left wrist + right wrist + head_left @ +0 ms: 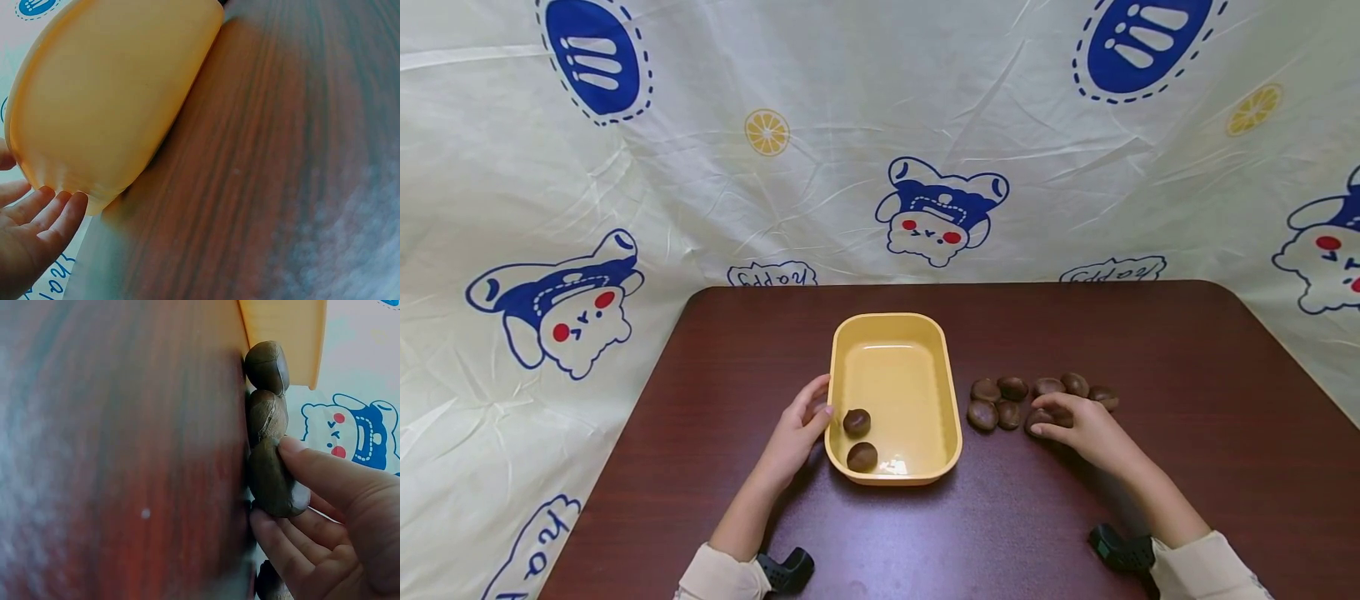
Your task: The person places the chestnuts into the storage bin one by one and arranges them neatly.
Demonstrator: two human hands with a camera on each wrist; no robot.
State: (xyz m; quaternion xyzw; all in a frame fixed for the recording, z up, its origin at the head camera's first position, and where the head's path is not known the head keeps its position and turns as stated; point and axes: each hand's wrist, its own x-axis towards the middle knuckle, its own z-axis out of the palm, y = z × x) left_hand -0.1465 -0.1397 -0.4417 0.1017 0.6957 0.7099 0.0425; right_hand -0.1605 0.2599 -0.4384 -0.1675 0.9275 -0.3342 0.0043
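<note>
A yellow tray (891,375) stands on the table with two brown chestnuts (857,422) inside, near its front left. My left hand (797,429) holds the tray's left side, thumb at the rim. In the left wrist view its fingertips (78,199) touch the outer wall. To the right of the tray, my right hand (1086,425) pinches a chestnut (272,478) between thumb and fingers; the right wrist view has it low beside the others. Several more chestnuts (982,414) lie in a loose cluster between the tray and this hand, and some just behind the hand.
The dark brown wooden table (760,333) has rounded far corners. Behind it hangs a pale printed sheet (820,200) with cartoon figures. A black device (786,572) is worn on the left wrist, another black device (1120,550) on the right.
</note>
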